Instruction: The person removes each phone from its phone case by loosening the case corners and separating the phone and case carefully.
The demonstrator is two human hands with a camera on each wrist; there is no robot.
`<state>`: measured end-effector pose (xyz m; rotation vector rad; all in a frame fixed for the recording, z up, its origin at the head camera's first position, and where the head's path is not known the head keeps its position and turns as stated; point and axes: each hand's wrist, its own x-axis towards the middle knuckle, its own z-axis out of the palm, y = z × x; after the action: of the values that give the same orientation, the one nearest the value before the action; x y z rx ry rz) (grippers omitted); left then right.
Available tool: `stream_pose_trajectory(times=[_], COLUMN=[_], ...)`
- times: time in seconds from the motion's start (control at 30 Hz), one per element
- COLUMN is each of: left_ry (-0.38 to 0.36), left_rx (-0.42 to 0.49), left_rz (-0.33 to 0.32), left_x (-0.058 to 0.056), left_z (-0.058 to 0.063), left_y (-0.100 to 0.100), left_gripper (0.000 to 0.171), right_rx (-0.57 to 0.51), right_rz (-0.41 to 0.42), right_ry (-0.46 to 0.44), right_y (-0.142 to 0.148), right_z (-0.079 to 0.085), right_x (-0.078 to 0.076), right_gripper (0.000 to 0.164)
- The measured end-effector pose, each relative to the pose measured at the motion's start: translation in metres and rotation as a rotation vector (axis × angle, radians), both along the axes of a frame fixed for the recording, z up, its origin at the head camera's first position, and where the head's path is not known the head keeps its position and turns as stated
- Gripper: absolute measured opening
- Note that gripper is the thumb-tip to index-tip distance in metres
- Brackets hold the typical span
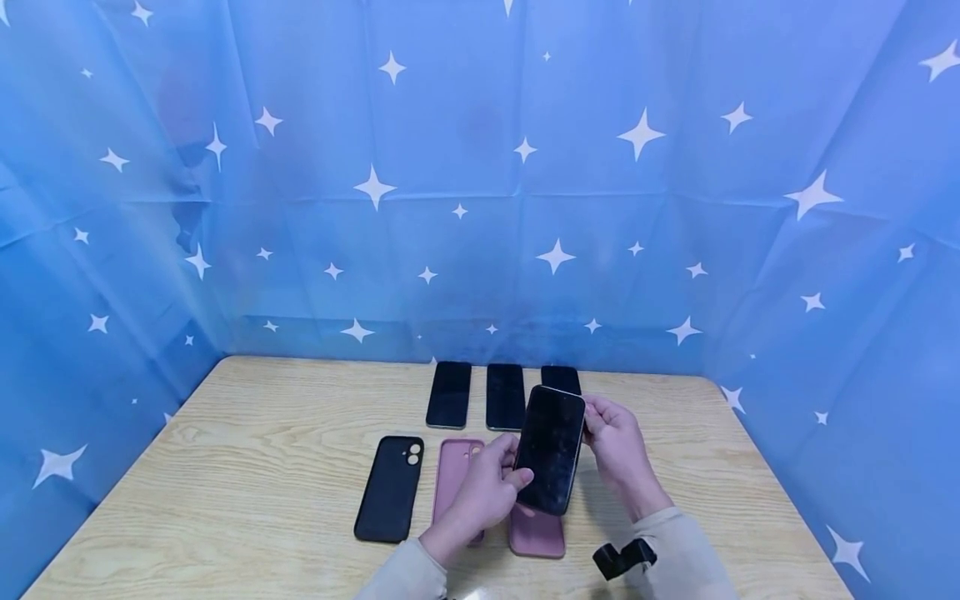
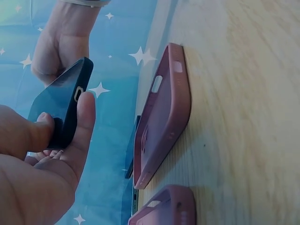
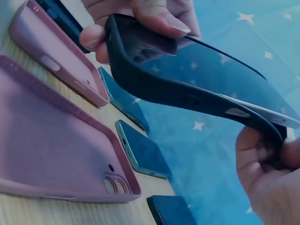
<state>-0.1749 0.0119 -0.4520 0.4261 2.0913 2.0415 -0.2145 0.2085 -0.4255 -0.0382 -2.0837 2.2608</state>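
A phone (image 1: 551,450) with a dark screen is tilted above the table, partly seated in a black phone case (image 3: 154,93). At its lower left, my left hand (image 1: 483,492) grips phone and case, thumb on the screen edge. My right hand (image 1: 618,446) pinches the case at the upper right corner. There, in the right wrist view, the case rim is bent away and the phone's silver edge sticks out over it. The left wrist view shows the cased lower end, with a port cutout, between the left thumb and fingers.
Beneath the hands lie two pink phone cases (image 1: 452,475) (image 1: 537,537), hollow side up. A black case (image 1: 388,492) lies to their left. Three dark phones (image 1: 448,395) (image 1: 506,397) (image 1: 561,379) form a row near the table's back edge, before a blue starred curtain (image 1: 480,167).
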Motion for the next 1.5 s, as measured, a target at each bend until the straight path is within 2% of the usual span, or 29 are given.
stream_pose_trajectory(times=[0.17, 0.27, 0.37, 0.47, 0.6, 0.73, 0.77, 0.83, 1.07, 1.33, 1.5], left_ry=[-0.015, -0.026, -0.025, 0.001, 0.064, 0.072, 0.064, 0.068, 0.125, 0.159, 0.155], left_rx=[0.026, 0.051, 0.061, 0.042, -0.047, -0.009, 0.027, 0.040, -0.074, -0.109, -0.112], left_rz=[0.027, 0.055, 0.084, 0.124, 0.211, 0.237, 0.229, 0.227, 0.280, 0.297, 0.301], left_x=[-0.002, -0.004, -0.007, -0.012, -0.016, -0.019, -0.019, -0.020, -0.023, -0.024, -0.024], left_z=[-0.001, -0.004, -0.004, -0.003, 0.000, 0.003, 0.003, 0.004, 0.005, 0.006, 0.007], left_y=[-0.003, -0.005, -0.007, -0.011, -0.016, -0.021, -0.022, -0.023, -0.027, -0.026, -0.025], left_gripper=[0.011, 0.010, 0.009, 0.009, 0.010, 0.012, 0.012, 0.012, 0.012, 0.012, 0.012], right_rx=[-0.027, -0.081, -0.085, -0.002, 0.149, 0.267, 0.286, 0.311, 0.357, 0.308, 0.268], right_rz=[0.074, 0.115, 0.146, 0.185, 0.271, 0.328, 0.328, 0.318, 0.248, 0.100, 0.055], right_ry=[-0.030, -0.054, -0.083, -0.088, -0.050, 0.004, 0.012, 0.029, 0.099, 0.071, 0.104], right_y=[0.000, -0.001, -0.004, -0.008, -0.011, -0.016, -0.018, -0.021, -0.031, -0.042, -0.046], right_z=[0.002, 0.001, -0.001, -0.005, -0.014, -0.021, -0.023, -0.025, -0.028, -0.026, -0.028], right_x=[-0.003, -0.004, -0.004, 0.000, 0.006, 0.013, 0.015, 0.018, 0.026, 0.031, 0.034], right_gripper=[0.032, 0.030, 0.029, 0.032, 0.038, 0.039, 0.038, 0.035, 0.024, 0.017, 0.019])
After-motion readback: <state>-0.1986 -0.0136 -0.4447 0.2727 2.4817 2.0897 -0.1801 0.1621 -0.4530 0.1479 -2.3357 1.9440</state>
